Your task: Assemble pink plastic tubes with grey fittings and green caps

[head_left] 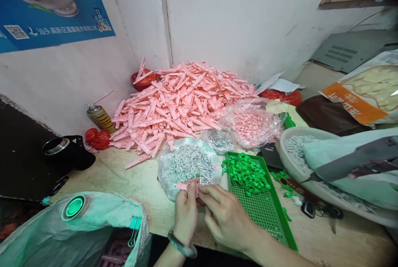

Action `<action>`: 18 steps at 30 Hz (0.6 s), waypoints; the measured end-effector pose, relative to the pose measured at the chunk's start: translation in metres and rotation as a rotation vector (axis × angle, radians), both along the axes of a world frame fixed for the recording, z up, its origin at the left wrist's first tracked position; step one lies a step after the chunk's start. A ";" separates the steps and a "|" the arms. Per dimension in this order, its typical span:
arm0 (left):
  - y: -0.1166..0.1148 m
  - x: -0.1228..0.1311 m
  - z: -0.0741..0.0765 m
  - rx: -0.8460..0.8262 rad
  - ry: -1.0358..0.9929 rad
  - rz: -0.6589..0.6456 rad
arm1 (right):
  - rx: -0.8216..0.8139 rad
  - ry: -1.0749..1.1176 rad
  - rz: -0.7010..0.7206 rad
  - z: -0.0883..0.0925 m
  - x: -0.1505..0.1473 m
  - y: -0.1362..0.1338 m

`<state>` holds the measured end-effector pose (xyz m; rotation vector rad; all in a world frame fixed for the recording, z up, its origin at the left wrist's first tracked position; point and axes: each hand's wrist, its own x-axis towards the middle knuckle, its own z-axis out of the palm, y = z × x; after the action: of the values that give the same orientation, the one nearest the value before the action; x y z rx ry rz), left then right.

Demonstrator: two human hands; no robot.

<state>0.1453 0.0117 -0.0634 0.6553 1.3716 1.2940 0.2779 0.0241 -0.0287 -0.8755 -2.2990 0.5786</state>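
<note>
Saw a heap [186, 105] of pink parts at far centre, apparently most left to handle. Saw pinkish parts [116, 257] inside the sack [37, 236] at near left, possibly finished. Noted ample green pieces [247, 171] in the tray [269, 217], right, plus white pieces [182, 161] and pins [205, 173] on plastic film [217, 156], centre. Had the right hand's [228, 211] fingertips drawn together beside a held part, but could not tell whether gripping; had the left hand's [185, 215] clamped on that pink part [181, 186], over the film's near edge, seemingly unfinished.

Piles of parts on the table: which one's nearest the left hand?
The whitish pile beside the metal pins, just beyond the left hand; the green pile lies farther right, the big pink heap farther back.
</note>
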 end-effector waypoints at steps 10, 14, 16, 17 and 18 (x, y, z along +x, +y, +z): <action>0.004 -0.013 0.012 -0.057 -0.124 0.074 | -0.238 -0.512 -0.373 -0.018 -0.012 0.083; 0.002 -0.014 0.024 -0.235 -0.469 -0.050 | -0.308 -0.561 -0.434 -0.023 -0.024 0.099; 0.001 -0.016 0.025 -0.285 -0.614 -0.135 | -0.345 -0.552 -0.441 -0.020 -0.023 0.100; 0.000 -0.017 0.025 -0.281 -0.634 -0.165 | -0.361 -0.536 -0.438 -0.018 -0.020 0.100; 0.000 -0.017 0.024 -0.268 -0.619 -0.184 | -0.375 -0.509 -0.430 -0.014 -0.017 0.099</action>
<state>0.1282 0.0113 -0.0396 0.1626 0.9214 1.0213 0.2610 0.1232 -0.0431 -1.8203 -2.3452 0.6568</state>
